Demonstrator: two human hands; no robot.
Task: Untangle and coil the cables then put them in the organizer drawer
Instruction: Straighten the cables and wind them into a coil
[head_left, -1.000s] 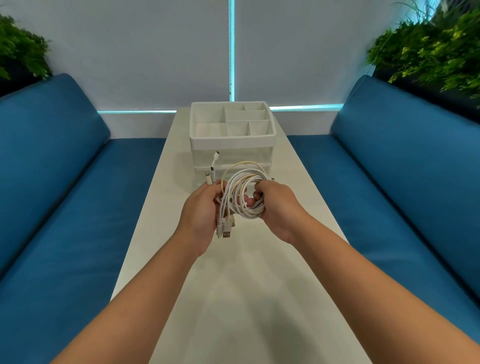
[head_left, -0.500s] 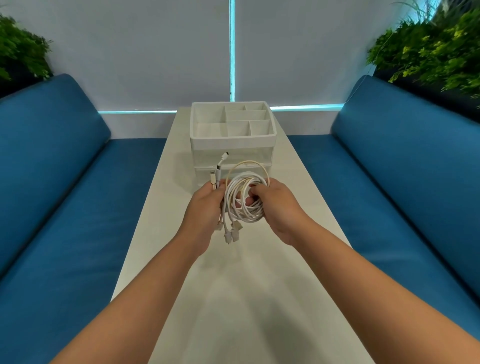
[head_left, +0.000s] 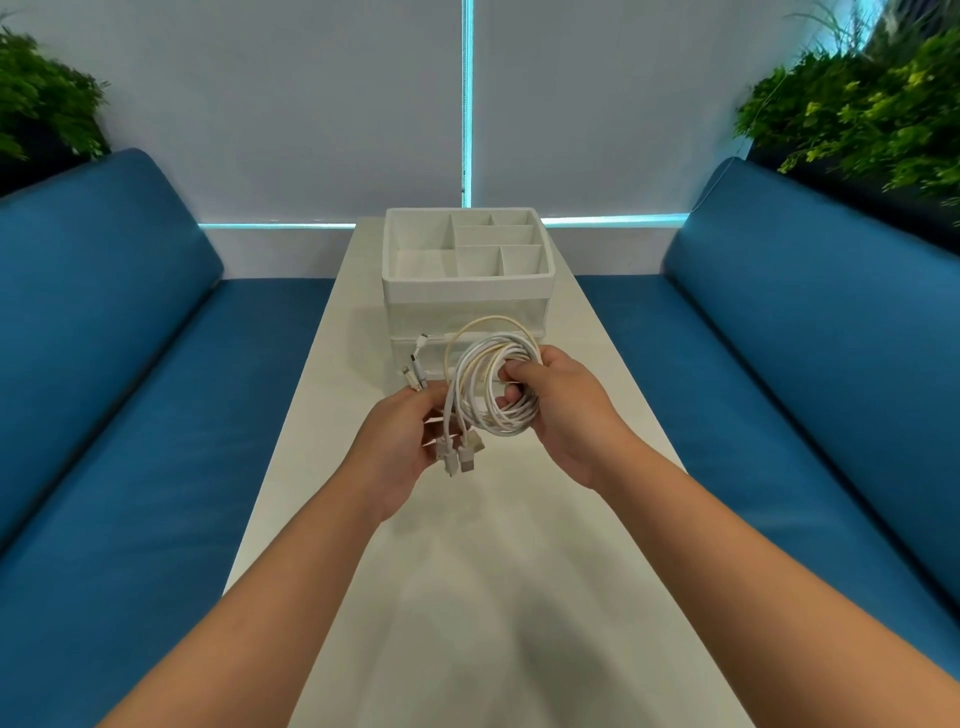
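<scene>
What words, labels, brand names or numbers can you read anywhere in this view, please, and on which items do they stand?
None: no text can be read in this view.
The white organizer shows plain walls, with no label or number.
The cable bundle, held by the left hand and the right hand, shows no marks; its plugs are too small and blurred to tell.
The table and blue benches bear no signs.

I'm looking at an office-style lounge booth: long blue cushioned benches (head_left: 124, 395) flank the narrow white table (head_left: 498, 597) under my hands, leafy green plants (head_left: 872, 104) in the corners beyond.
</scene>
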